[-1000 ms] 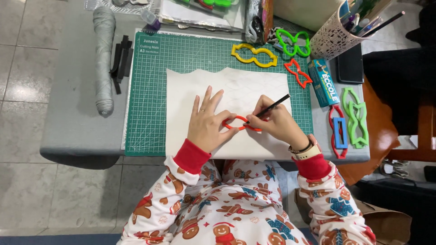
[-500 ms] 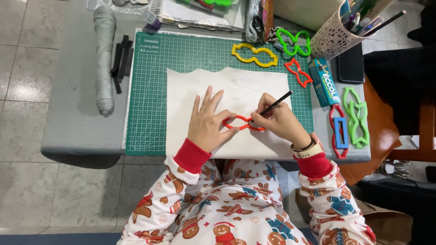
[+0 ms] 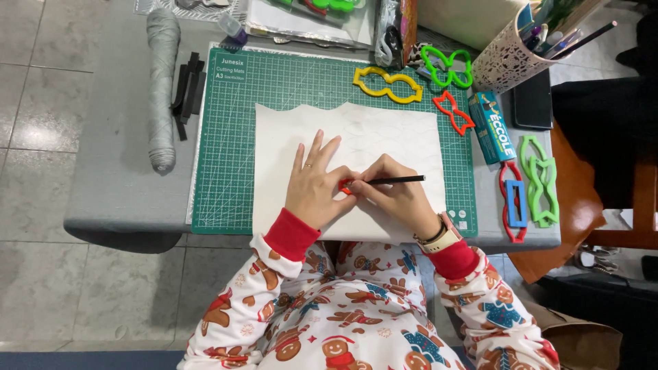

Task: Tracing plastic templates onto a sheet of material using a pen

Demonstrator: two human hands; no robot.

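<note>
Head view looks down on a grey table bearing a green cutting mat. On the mat lies a white sheet with a wavy top edge. Left hand, fingers spread, presses a small red template, mostly hidden, probably bow-shaped. Right hand grips a thin black pencil lying nearly level, tip at the template.

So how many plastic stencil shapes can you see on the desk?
7, maybe more hidden: yellow, green and red near the mat's top; red, blue, green at right; one red under the hands.
</note>
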